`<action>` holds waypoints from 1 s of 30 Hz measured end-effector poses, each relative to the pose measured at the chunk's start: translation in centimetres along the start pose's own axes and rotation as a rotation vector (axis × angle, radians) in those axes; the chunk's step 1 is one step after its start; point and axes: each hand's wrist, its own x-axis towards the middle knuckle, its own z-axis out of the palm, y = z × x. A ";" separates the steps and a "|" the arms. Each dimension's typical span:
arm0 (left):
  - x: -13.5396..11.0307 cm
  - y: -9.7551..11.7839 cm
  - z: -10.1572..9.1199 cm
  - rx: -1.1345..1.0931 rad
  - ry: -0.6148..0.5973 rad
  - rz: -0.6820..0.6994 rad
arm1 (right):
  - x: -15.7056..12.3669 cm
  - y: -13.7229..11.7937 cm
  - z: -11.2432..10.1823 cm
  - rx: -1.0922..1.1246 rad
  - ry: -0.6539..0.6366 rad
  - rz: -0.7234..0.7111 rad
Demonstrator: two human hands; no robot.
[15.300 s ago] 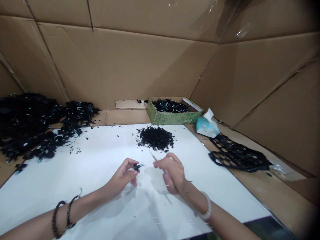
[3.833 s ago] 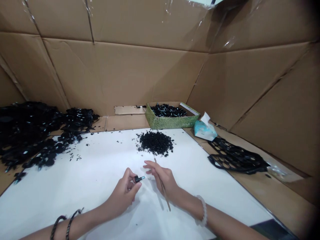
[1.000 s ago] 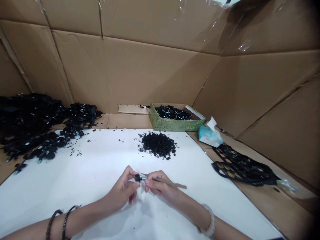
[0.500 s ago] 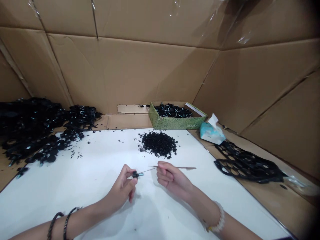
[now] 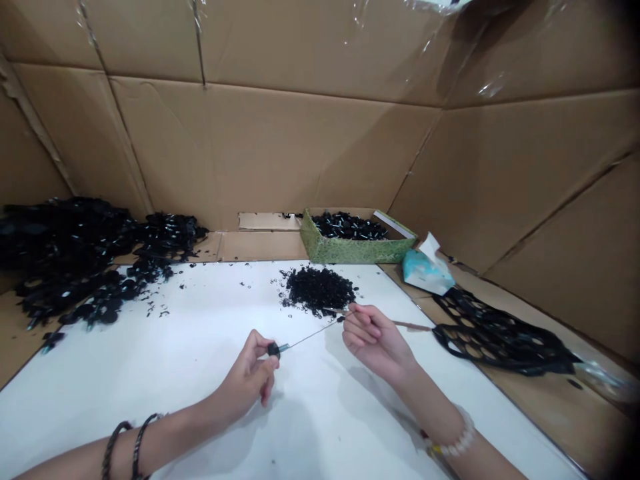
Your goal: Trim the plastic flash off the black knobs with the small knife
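My left hand (image 5: 249, 377) rests on the white sheet (image 5: 165, 373) and pinches a small black part with a light-blue tip (image 5: 275, 349) between thumb and forefinger. My right hand (image 5: 376, 339), to its right, is closed on a thin wooden-handled pick (image 5: 400, 325). The pick's fine metal needle (image 5: 313, 335) slants down-left, and its tip meets the part's blue end. A heap of tiny black rings (image 5: 319, 291) lies just beyond the needle.
A green patterned box (image 5: 350, 249) of black parts stands at the back. A tissue pack (image 5: 421, 272) and black honeycomb trays (image 5: 495, 339) lie to the right, and a big pile of black pieces (image 5: 65, 260) to the left. Cardboard walls enclose the table.
My right hand has drawn away to the right with the pick, from close beside the left hand. The needle now spans the gap to the part. My left hand has hardly moved.
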 end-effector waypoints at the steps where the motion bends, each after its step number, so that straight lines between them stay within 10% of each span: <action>1: 0.0 0.0 0.0 0.003 0.000 0.004 | 0.0 -0.2 -0.1 -0.015 0.005 -0.017; 13: 0.0 -0.6 0.0 0.019 0.013 -0.010 | -0.4 -2.7 -0.7 0.019 0.032 -0.151; 22: -0.5 0.1 0.7 -0.022 -0.038 0.023 | -0.3 4.2 1.3 -1.251 -0.322 -0.170; 30: -0.4 0.1 0.6 -0.046 -0.078 0.019 | -0.9 6.8 1.7 -1.442 -0.308 -0.324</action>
